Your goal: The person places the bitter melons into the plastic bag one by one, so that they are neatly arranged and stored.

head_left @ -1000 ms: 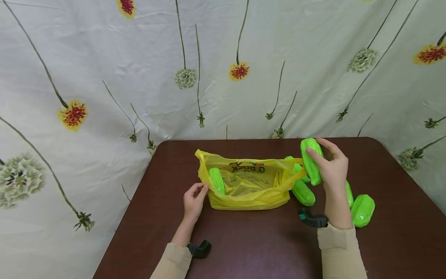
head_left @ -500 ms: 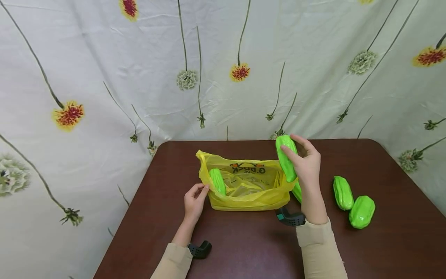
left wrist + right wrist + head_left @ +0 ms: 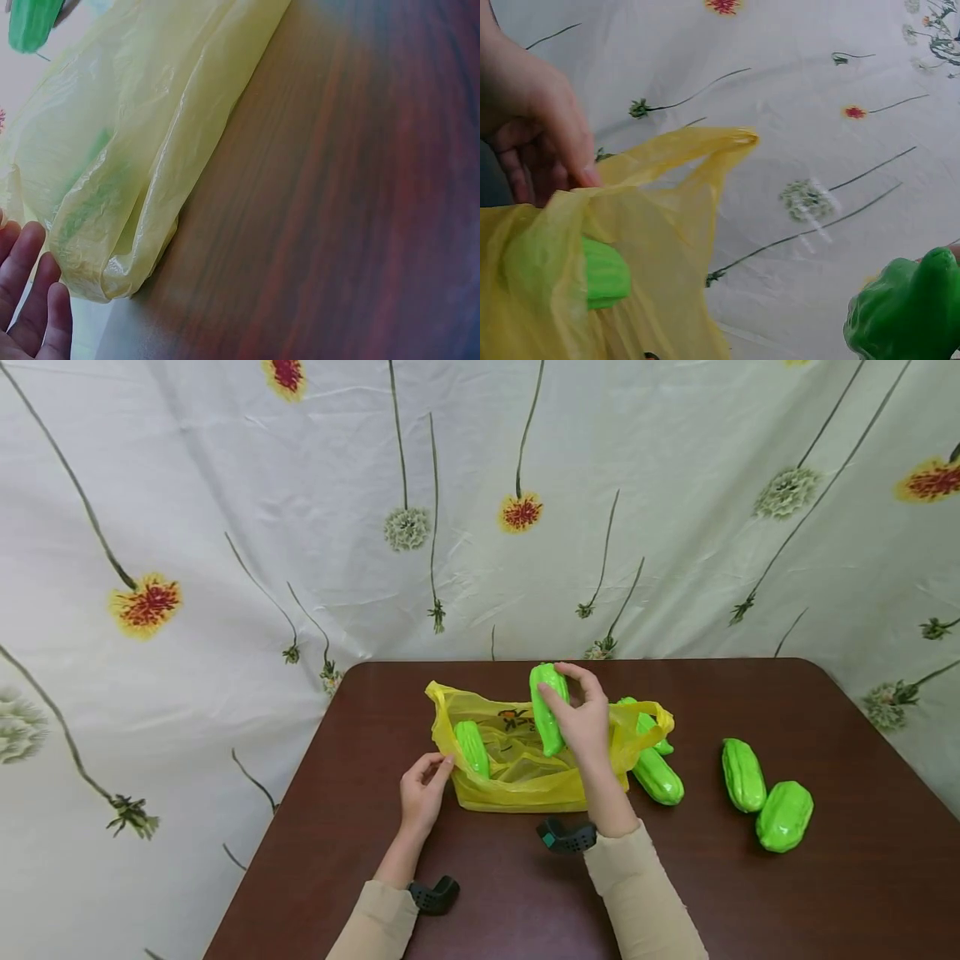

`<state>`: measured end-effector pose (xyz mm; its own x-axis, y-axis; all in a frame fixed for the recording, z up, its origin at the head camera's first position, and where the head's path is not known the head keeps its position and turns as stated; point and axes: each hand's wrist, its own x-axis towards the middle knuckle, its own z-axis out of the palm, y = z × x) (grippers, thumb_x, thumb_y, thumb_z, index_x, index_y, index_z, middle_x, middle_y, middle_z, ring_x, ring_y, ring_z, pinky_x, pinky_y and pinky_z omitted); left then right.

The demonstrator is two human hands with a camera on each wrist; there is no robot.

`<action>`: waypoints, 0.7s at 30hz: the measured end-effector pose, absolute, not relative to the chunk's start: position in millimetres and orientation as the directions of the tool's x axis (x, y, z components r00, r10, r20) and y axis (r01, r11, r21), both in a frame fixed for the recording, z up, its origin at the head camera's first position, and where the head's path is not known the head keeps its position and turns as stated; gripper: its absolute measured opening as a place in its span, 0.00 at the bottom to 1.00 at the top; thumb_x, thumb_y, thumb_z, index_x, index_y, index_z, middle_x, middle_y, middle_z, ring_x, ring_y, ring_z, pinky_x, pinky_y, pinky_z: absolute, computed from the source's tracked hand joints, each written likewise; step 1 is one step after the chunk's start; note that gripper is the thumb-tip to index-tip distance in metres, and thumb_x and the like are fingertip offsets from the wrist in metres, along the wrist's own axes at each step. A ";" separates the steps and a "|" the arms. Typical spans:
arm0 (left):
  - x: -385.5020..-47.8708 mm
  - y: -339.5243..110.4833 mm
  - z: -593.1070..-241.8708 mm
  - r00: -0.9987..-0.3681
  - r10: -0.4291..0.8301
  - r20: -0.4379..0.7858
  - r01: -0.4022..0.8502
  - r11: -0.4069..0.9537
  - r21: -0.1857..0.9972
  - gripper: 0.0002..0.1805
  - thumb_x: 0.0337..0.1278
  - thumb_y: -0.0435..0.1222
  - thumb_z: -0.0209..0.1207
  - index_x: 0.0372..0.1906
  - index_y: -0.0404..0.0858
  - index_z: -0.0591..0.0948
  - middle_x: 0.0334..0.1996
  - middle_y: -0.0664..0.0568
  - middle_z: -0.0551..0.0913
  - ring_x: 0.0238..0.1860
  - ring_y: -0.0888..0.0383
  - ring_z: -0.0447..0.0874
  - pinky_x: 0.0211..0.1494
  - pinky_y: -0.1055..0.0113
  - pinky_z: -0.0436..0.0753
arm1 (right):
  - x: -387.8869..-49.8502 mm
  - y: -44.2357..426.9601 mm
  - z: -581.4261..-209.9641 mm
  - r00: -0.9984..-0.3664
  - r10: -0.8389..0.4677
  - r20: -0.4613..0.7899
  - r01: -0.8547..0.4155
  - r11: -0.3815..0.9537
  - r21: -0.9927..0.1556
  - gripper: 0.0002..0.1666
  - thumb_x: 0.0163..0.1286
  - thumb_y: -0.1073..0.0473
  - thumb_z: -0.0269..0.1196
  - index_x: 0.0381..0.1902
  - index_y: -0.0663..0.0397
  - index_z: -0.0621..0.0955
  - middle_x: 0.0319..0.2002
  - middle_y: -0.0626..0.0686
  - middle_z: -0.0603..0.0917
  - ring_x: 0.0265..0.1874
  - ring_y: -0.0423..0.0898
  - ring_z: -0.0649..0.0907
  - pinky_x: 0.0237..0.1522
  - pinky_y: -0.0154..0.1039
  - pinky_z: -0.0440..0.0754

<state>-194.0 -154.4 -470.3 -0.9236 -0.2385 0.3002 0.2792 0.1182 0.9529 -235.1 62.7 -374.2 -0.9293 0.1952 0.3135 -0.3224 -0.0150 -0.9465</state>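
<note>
Left hand [image 3: 422, 791] pinches translucent yellow plastic bag [image 3: 517, 797]; right hand [image 3: 590, 722] grips ridged, oblong, glossy green object [image 3: 547, 727] above the bag.

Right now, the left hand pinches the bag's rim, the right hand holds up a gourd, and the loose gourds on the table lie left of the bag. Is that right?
Not quite: the head view shows the loose gourds lying right of the bag. The left hand does pinch its rim, and the right hand does hold up a gourd.
</note>
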 end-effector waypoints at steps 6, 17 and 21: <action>-192.7 -153.7 -470.1 -0.923 -0.240 0.302 0.282 0.112 0.953 0.10 0.60 0.30 0.59 0.32 0.23 0.81 0.29 0.34 0.81 0.30 0.55 0.81 0.37 0.73 0.78 | -242.2 35.4 -394.3 -0.949 0.167 0.266 -0.259 0.063 -0.964 0.21 0.62 0.61 0.66 0.52 0.59 0.77 0.53 0.56 0.74 0.47 0.51 0.74 0.43 0.43 0.77; -191.2 -153.3 -468.7 -0.920 -0.234 0.313 0.294 0.114 0.949 0.10 0.60 0.29 0.58 0.33 0.23 0.81 0.29 0.32 0.81 0.30 0.53 0.80 0.37 0.74 0.77 | -248.9 6.8 -428.8 -0.959 0.115 0.257 -0.245 0.113 -0.963 0.21 0.63 0.59 0.65 0.52 0.58 0.76 0.53 0.56 0.74 0.52 0.52 0.73 0.48 0.47 0.73; -191.3 -152.6 -468.3 -0.920 -0.227 0.319 0.299 0.118 0.947 0.09 0.60 0.29 0.58 0.33 0.23 0.80 0.29 0.32 0.81 0.30 0.50 0.80 0.37 0.74 0.77 | -250.3 2.4 -436.6 -0.962 0.106 0.252 -0.236 0.146 -0.961 0.22 0.62 0.57 0.66 0.53 0.58 0.77 0.51 0.56 0.75 0.48 0.54 0.74 0.45 0.45 0.73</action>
